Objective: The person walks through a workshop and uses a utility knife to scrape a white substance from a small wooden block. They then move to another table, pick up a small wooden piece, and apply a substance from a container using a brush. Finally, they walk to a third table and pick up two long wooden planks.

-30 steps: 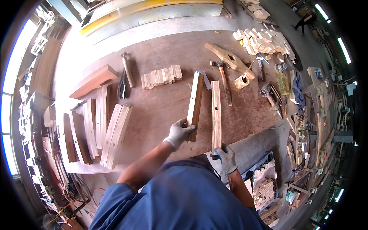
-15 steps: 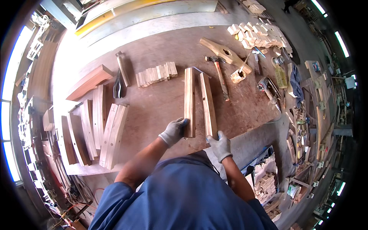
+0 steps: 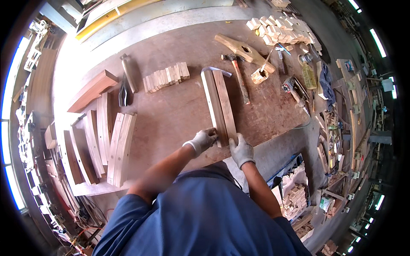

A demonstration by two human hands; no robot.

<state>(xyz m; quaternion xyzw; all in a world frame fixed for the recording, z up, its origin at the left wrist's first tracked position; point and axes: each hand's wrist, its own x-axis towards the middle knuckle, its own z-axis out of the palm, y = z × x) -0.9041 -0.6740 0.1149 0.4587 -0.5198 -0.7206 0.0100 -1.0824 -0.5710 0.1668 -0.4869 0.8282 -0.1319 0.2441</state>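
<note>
Two long wooden strips lie side by side, touching, on the brown workbench [image 3: 171, 115]. My left hand [image 3: 204, 139], in a grey glove, grips the near end of the left strip [image 3: 212, 104]. My right hand [image 3: 241, 149], also gloved, presses on the near end of the right strip [image 3: 225, 100]. Both strips run away from me toward the bench's far side.
A hammer [image 3: 237, 77] lies just right of the strips. A row of small wood blocks [image 3: 166, 77] sits to the left, with curved boards [image 3: 115, 145] at the bench's left end. A carved wooden piece [image 3: 244, 50], tools and more blocks [image 3: 282, 30] crowd the far right.
The two strips, apart and angled a second ago, have been brought together side by side. Both hands moved inward to their near ends.
</note>
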